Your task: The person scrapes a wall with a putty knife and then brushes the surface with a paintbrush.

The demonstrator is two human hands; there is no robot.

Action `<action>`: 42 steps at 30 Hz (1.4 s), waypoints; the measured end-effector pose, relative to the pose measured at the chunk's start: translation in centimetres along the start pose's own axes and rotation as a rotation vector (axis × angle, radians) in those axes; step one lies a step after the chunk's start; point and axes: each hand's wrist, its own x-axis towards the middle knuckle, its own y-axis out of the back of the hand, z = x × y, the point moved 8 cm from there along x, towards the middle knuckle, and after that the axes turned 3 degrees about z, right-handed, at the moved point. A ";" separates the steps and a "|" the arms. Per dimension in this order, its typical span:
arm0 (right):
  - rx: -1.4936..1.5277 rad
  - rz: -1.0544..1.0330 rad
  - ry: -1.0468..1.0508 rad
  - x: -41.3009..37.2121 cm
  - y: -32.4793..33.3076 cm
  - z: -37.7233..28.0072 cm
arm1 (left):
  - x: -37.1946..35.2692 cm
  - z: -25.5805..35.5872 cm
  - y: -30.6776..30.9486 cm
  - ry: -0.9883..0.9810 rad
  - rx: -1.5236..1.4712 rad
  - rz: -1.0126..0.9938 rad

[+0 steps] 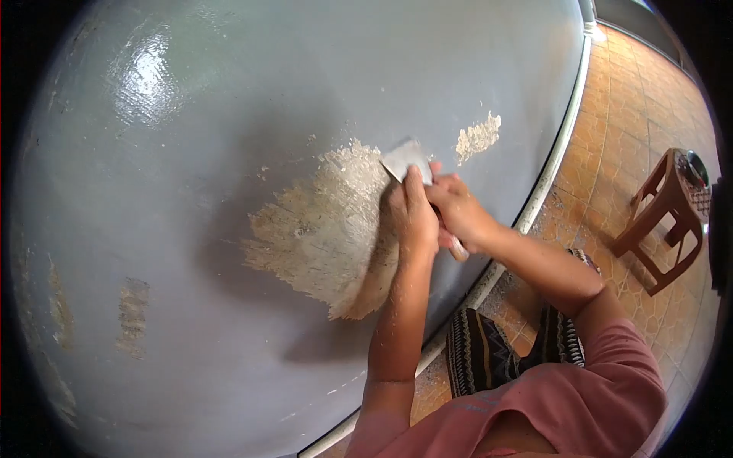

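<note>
Both of my hands are closed together around a scraper (407,159) with a wide, flat metal blade. My left hand (416,214) has its thumb laid along the blade's base. My right hand (462,215) wraps the handle, whose pale end pokes out below the fingers. The blade lies at or very near the grey painted surface (221,168); whether its edge touches cannot be made out. Just left of it spreads a large, rough, pale patch (321,229) with ragged edges, where the grey coat is gone. A smaller bare patch (478,138) shows to the right.
A pale pipe-like edging (556,160) borders the grey surface along the tiled floor (634,99). On the right stands a brown plastic stool (663,221) bearing a dark round dish (695,168). Small flakes lie on the floor. More worn patches (132,317) mark the surface's left side.
</note>
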 end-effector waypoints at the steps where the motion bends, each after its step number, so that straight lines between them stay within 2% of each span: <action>1: -0.038 -0.036 0.046 0.4 -0.7 -1.7 | 0.0 1.5 -1.0 0.058 -0.051 -0.070; 2: -0.078 -0.073 0.090 0.9 -1.0 -3.3 | 0.3 3.6 -2.0 0.116 -0.106 -0.137; 3: -0.135 -0.050 0.023 1.8 -0.3 -3.5 | 0.8 4.8 -2.6 0.109 -0.056 -0.158; 4: -0.026 -0.075 0.017 1.6 -0.4 -3.6 | 0.8 5.6 -3.3 0.106 -0.014 -0.191; 6: 0.188 -0.134 0.008 1.2 -0.3 -3.8 | 0.4 5.3 -3.8 0.082 0.044 -0.280; 8: 0.170 -0.070 -0.096 -0.4 1.5 -1.2 | -0.9 2.7 -3.0 0.192 0.207 -0.337; 9: 0.181 -0.011 -0.145 -1.5 2.2 0.3 | -1.4 0.6 -3.1 0.196 0.048 -0.323; 10: 0.193 0.052 -0.193 -2.1 3.1 1.6 | -1.8 -0.8 -3.0 0.194 0.031 -0.291; 12: 0.106 0.017 -0.224 -2.0 4.1 4.5 | -2.3 -4.2 -2.2 0.171 -0.013 -0.211; 13: 0.061 0.002 -0.231 -1.8 4.4 5.1 | -2.4 -4.5 -1.7 0.090 0.014 -0.184; 16: 0.147 -0.037 -0.337 -2.7 4.3 6.1 | -3.4 -6.4 -0.6 0.286 0.036 -0.094; 17: 0.192 -0.058 -0.313 -2.8 4.1 6.2 | -3.3 -6.9 -1.0 0.207 -0.156 -0.130; 20: 0.113 -0.009 -0.214 -2.9 3.9 5.0 | -3.9 -6.2 -2.2 0.150 -0.308 -0.217; 23: -0.012 -0.059 -0.142 -2.6 4.2 5.5 | -4.7 -5.5 -2.5 0.185 -0.290 -0.184; 26: -0.081 -0.021 -0.135 -2.6 4.8 6.6 | -4.4 -8.9 -1.5 0.278 -0.195 -0.080; 30: -0.070 0.048 -0.107 -1.8 4.8 5.4 | -2.5 -6.3 -1.8 0.149 0.013 -0.116; 32: -0.081 0.058 -0.119 -0.7 4.9 2.9 | -1.8 -3.9 -3.7 0.272 -0.084 -0.091; 37: 0.050 0.013 -0.126 -1.2 4.6 4.1 | -1.9 -5.2 -2.6 0.197 -0.006 -0.085; 40: 0.046 0.157 -0.178 -2.5 5.0 5.6 | -3.4 -6.4 -2.2 0.330 -0.036 -0.102; 42: 0.019 0.094 -0.107 -1.8 4.6 4.6 | -2.0 -5.2 -2.9 0.248 -0.041 -0.117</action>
